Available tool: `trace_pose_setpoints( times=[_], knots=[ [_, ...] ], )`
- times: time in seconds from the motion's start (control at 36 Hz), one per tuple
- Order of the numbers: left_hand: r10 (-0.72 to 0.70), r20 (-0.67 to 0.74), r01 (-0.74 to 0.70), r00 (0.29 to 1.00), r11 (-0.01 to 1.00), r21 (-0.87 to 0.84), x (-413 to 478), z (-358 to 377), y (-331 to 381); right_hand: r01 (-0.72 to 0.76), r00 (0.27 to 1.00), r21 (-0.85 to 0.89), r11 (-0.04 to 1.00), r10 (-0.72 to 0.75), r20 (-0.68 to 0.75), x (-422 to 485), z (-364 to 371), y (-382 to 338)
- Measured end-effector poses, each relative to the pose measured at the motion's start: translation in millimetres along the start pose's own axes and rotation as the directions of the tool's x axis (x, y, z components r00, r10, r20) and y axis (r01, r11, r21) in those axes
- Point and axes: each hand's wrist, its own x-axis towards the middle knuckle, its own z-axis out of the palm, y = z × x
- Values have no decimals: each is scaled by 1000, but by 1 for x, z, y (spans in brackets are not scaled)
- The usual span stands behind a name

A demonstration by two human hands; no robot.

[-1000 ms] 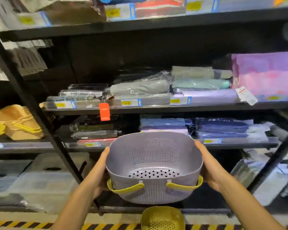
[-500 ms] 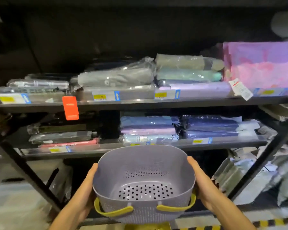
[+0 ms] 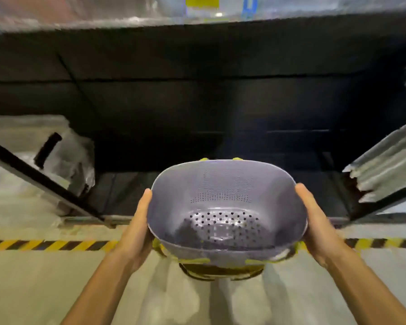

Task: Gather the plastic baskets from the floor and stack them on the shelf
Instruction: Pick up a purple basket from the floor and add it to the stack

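Observation:
A grey perforated plastic basket (image 3: 225,207) with yellow handles is held up between both hands, its mouth tilted toward me. My left hand (image 3: 136,233) grips its left side and my right hand (image 3: 319,228) grips its right side, thumbs along the rim. Directly beneath it, on the floor, a yellow basket (image 3: 220,272) shows only as a thin edge; the grey one hides the remainder. Beyond the baskets opens the dark bottom shelf (image 3: 220,141) of the rack.
Wrapped packs in clear plastic (image 3: 56,160) lie at the left of the bottom shelf, more packs (image 3: 384,165) at the right. Slanted black rack struts (image 3: 40,181) flank the opening. A yellow-black hazard stripe (image 3: 45,245) runs across the concrete floor (image 3: 56,289).
My view has dropped from the middle shelves to the bottom shelf and floor. The grey basket came down with both hands and now hangs just over the yellow basket.

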Motion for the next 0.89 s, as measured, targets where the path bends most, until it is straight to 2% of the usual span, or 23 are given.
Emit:
trace_pose_setpoints(
  times=[0.17,0.36,0.61,0.89],
  knots=[
    [22,-6,-22,1000,1000,18,63,-9,-94,-47,998,34,998,48,-30,47,3,93],
    [-9,25,9,1000,1000,-15,108,-18,-157,-60,995,57,997,64,-76,83,2,149],
    [-2,-28,3,1000,1000,17,139,-20,-201,-97,982,37,995,101,-157,108,2,186],
    [-12,-124,28,992,991,128,146,-18,-210,-155,961,-15,988,147,-234,117,-1,203]
  ],
)
